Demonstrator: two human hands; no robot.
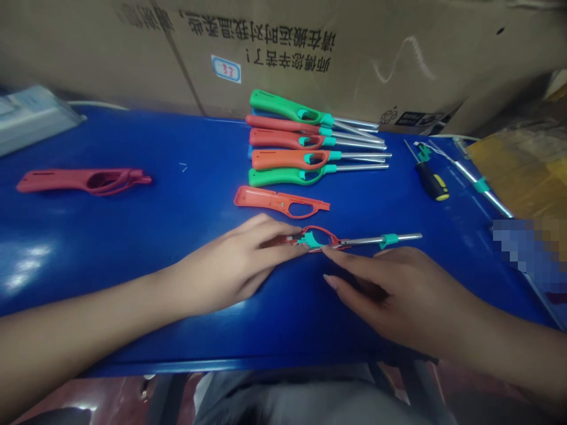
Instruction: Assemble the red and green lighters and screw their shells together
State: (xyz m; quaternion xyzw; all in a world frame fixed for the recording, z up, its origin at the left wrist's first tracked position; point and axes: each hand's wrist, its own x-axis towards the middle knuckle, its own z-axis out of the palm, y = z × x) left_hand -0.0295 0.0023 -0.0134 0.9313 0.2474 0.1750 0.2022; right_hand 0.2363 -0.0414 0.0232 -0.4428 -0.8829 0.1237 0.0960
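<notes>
A red half-shell lighter (328, 230) lies low over the blue table, its inside facing up. A green trigger (312, 238) sits in it, and a metal tube (364, 241) with a green collar (390, 239) extends to the right. My left hand (241, 254) grips the handle end, which its fingers largely cover. With its index fingertip, my right hand (398, 283) touches the lighter just right of the trigger; thumb and index stand apart, and its other fingers are mostly hidden. Just beyond lies an orange-red shell half (281, 200), hollow side up.
Several assembled lighters (290, 139) lie stacked behind, against a cardboard box (283, 53). On the left are red handle shells (80, 180) and tiny pins (183, 167). A black-yellow screwdriver (432, 180) and another metal tube (482, 186) lie right, near a brown package (527, 159).
</notes>
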